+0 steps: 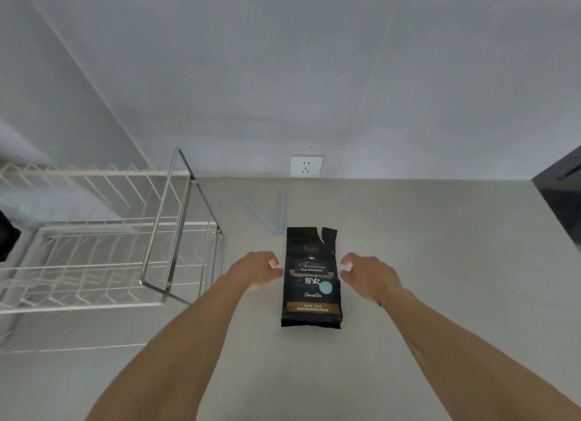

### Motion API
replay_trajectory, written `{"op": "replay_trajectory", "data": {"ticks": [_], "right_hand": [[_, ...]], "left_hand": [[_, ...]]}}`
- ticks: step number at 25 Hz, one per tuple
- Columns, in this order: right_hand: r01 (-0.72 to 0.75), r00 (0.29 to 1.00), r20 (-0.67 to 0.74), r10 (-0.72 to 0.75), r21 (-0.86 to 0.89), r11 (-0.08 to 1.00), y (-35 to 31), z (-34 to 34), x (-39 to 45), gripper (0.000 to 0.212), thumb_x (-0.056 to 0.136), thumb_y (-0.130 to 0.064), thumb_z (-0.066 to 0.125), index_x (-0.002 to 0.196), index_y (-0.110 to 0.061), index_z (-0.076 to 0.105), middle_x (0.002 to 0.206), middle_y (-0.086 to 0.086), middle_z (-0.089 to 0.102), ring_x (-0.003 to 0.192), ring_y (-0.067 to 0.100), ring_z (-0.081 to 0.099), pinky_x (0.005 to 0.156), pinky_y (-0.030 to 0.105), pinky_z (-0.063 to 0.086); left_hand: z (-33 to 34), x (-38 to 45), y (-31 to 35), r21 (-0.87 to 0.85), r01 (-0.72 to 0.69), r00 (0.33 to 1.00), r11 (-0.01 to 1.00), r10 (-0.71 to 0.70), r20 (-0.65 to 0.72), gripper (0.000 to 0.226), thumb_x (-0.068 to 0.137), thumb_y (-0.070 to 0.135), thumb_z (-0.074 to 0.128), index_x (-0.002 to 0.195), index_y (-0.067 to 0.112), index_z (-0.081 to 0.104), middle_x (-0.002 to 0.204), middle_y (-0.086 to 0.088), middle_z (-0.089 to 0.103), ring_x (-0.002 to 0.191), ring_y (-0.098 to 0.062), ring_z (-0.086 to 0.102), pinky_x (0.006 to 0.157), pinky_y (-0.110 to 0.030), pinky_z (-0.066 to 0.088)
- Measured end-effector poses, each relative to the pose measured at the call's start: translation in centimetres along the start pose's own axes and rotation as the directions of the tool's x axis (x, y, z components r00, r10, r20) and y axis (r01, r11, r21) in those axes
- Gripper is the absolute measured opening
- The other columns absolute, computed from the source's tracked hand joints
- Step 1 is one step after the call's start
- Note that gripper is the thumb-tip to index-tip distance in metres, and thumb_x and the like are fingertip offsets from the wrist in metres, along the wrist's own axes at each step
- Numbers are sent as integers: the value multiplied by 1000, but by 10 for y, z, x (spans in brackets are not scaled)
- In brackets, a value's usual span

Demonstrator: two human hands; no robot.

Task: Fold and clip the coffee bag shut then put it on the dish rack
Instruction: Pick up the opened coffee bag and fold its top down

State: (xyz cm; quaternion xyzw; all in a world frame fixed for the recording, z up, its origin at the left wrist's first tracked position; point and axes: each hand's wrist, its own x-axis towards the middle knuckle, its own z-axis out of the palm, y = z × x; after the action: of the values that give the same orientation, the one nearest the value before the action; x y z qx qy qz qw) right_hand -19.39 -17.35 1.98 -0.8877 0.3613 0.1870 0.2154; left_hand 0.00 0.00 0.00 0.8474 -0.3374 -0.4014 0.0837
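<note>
Two bare forearms reach forward. Left hand [256, 271] and right hand [367, 274] flank the coffee bag [311, 282], fingers curled, holding nothing.

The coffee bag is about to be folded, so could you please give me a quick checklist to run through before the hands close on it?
1. Coffee bag lies flat on the counter, label up, torn top pointing to the wall: ok.
2. Left hand and right hand flank the bag, open, neither gripping it yet: ok.
3. Top edge is torn, with a notch near its right corner; not yet folded: not ok.
4. Clip, pale blue, lies open just beyond the bag's top, apart from it: ok.
5. Dish rack to the left shows free wire space: ok.
6. How full the bag is: cannot tell.
</note>
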Motion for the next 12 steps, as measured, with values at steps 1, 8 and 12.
{"op": "replay_trajectory", "data": {"ticks": [1,8,12], "right_hand": [[-14,1000,3,14,34,999,0,2,7,40,94,-44,41,132,-31,44,120,2,66,102,23,62,78,34,47],[-125,992,75,101,481,868,-11,20,42,41,92,-29,55,131,-21,47,116,7,69,93,22,61,82,35,49],[-169,976,44,211,766,620,-16,30,45,34,90,-14,60,123,-21,53,100,7,70,89,23,66,84,42,57]], "left_hand": [[1,6,3,-34,5,1000,999,-5,-12,43,89,47,55,124,22,55,127,-4,60,114,-24,56,98,-42,46],[17,30,14,-253,55,991,966,-84,-108,24,90,33,60,103,13,65,105,-8,70,98,-27,64,85,-36,51],[25,30,17,-467,71,976,881,-157,-148,13,92,23,59,93,11,64,84,-10,71,81,-25,66,79,-39,54]]}}
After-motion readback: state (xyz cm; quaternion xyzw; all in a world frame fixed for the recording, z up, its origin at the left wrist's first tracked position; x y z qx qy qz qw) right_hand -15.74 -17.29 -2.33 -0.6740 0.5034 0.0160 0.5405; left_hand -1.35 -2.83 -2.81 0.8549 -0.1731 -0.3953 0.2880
